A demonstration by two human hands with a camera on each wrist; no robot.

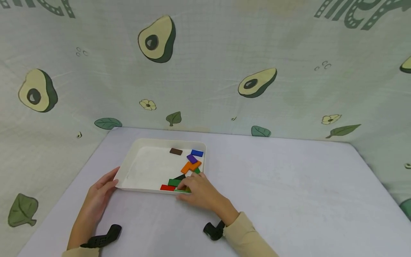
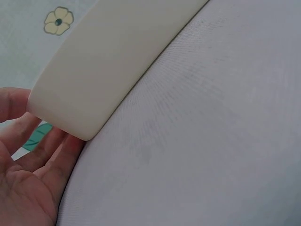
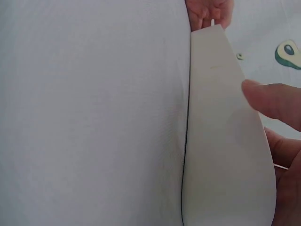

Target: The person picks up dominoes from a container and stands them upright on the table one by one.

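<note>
A white tray (image 1: 141, 167) lies on the pale table and holds several coloured blocks along its right side: brown (image 1: 176, 151), blue (image 1: 197, 153), purple (image 1: 191, 159), orange (image 1: 191, 166), dark green (image 1: 174, 182) and red (image 1: 167, 187). My left hand (image 1: 103, 185) touches the tray's near left corner (image 2: 70, 113) with straight fingers (image 2: 44, 150). My right hand (image 1: 196, 190) reaches over the near right rim. Its curled fingertips hold a light green block (image 1: 182, 191) by the rim. In the right wrist view only the tray's outer wall (image 3: 225, 155) and my thumb (image 3: 273, 101) show.
The table (image 1: 289, 185) is covered in pale lilac cloth. An avocado-print fabric backdrop (image 1: 205, 71) closes in the back and both sides. Black wrist mounts (image 1: 102, 237) sit on both forearms.
</note>
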